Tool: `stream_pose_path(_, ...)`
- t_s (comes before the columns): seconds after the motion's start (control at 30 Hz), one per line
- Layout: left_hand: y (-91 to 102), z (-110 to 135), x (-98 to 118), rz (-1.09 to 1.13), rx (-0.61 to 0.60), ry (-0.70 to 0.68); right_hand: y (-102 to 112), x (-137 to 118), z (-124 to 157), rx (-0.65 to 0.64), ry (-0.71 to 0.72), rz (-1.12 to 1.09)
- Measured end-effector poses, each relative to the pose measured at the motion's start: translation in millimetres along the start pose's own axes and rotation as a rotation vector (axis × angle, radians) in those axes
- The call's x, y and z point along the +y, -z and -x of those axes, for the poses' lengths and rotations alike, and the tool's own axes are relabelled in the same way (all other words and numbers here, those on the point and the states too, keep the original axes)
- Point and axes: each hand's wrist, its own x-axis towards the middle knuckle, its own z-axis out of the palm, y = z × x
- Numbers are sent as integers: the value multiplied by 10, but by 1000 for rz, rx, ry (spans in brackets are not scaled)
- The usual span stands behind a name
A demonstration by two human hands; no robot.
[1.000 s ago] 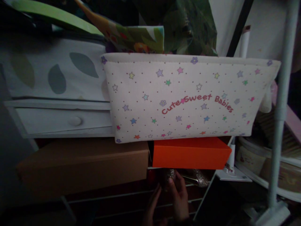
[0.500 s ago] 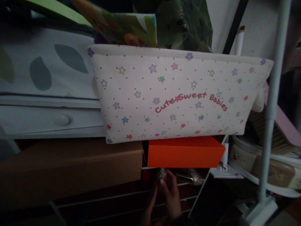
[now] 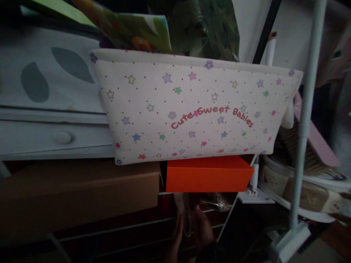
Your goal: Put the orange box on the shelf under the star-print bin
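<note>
Low down, below an orange cardboard box with straight edges [image 3: 205, 179], a slim shoe with a pale inner side and a shiny rim [image 3: 182, 210] stands close to upright between the two bare hands. Its upper end is just under the box's lower edge, and its narrower, glossy end points down between the palms. The left hand [image 3: 175, 239] is on the shoe's left side, its fingers straight, near together and pointing up, the tips beside the shoe's middle. The right hand [image 3: 203, 227], coming from a dark sleeve [image 3: 211, 252], is on the other side, its fingertips raised and slightly bent near the shoe's right edge. The hands stand apart with the shoe in the gap; in this dim light I cannot tell whether either hand's fingers are clamped on it or merely rest alongside

Just right of the right fingertips lies a glittery silver-brown shoe with a thin gold-coloured heel [image 3: 222, 203], on a dark rack with thin pale rails [image 3: 117, 229]. A small dark red item [image 3: 165, 206], too dim to make out, is left of the held-up shoe. A large brown cardboard box [image 3: 82, 193] sits further left, and a white fabric basket printed with coloured stars [image 3: 192, 87] is above both boxes
</note>
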Motion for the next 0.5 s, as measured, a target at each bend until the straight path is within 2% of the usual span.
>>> stream_pose_path(0.1, -53, -4, -94, 84, 20, 14, -113, -68, 45, 42, -150, -138)
stream_pose_path(0.27, -109, 0, -274, 263, 90, -36, -161, -268, 69, -85, -264, -176)
stream_pose_path(0.4, -126, -14, -279, 248, 129, -65, -129, -326, 96, -142, -327, -112)
stream_pose_path(0.5, -104, -33, -225, 254, 143, -92, -114, -302, 152, -197, -313, -147)
